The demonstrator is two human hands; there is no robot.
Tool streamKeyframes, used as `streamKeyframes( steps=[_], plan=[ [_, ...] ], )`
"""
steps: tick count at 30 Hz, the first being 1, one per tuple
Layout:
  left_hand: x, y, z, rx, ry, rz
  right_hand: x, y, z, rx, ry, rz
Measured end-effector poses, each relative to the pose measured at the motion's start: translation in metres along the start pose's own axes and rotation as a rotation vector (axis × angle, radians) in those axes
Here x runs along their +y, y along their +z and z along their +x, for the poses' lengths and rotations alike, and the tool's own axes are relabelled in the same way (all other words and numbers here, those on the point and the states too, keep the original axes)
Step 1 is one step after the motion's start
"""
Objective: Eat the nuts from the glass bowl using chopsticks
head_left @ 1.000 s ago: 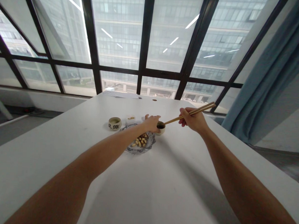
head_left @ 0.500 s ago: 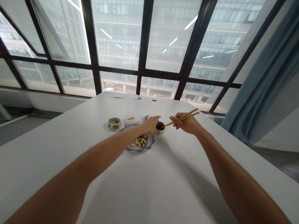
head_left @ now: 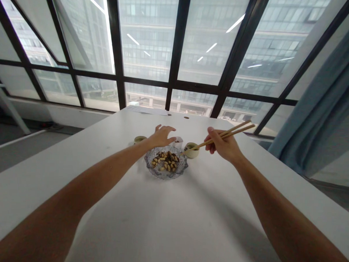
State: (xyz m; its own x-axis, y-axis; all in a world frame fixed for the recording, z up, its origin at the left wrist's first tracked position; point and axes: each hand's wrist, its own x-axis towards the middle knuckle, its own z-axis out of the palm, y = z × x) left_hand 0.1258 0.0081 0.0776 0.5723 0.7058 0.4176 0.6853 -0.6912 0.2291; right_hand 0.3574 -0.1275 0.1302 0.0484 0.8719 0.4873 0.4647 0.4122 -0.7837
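My right hand (head_left: 222, 144) is closed round a pair of wooden chopsticks (head_left: 234, 131), their tips pointing left and down across a small pale cup (head_left: 194, 152) and reaching towards the glass bowl's right rim. My left hand (head_left: 163, 136) hovers above the far side of the scalloped glass bowl (head_left: 165, 175), fingers spread and nothing in them. Pale nuts and darker pieces (head_left: 167, 161) lie in the bowl. Behind it stands a small white dish (head_left: 178, 142), just right of my left fingers. A second pale cup (head_left: 140, 139) is partly hidden by my left wrist.
The white table (head_left: 171, 222) reaches to the windows. Papers (head_left: 148, 111) and a small brown round spot (head_left: 186, 117) are at its far end. A blue curtain (head_left: 315, 117) hangs at the right.
My left hand has let go of the right cup and moved left, over the bowl's far side. The chopstick tips have come out of the cup towards the bowl. The view has shifted slightly.
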Motion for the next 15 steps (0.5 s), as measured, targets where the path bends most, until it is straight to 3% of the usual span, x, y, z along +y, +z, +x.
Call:
streamKeyframes(
  steps=[3, 5, 7, 10, 15],
  plan=[
    [-0.041, -0.014, -0.032, 0.153, -0.079, 0.033, 0.000, 0.022, -0.009, -0.323, 0.097, 0.033],
    [-0.066, -0.017, -0.053, 0.199, -0.134, 0.049, 0.004, 0.038, -0.014, -0.418, 0.113, 0.046],
    [-0.085, -0.014, -0.071, 0.233, -0.186, 0.043, 0.009, 0.052, -0.018, -0.406, 0.109, 0.064],
    [-0.101, -0.003, -0.088, 0.274, -0.281, -0.014, 0.017, 0.064, -0.021, -0.277, 0.083, 0.059],
    [-0.105, 0.016, -0.095, 0.316, -0.395, -0.251, 0.020, 0.056, -0.018, -0.110, 0.050, 0.053]
  ],
)
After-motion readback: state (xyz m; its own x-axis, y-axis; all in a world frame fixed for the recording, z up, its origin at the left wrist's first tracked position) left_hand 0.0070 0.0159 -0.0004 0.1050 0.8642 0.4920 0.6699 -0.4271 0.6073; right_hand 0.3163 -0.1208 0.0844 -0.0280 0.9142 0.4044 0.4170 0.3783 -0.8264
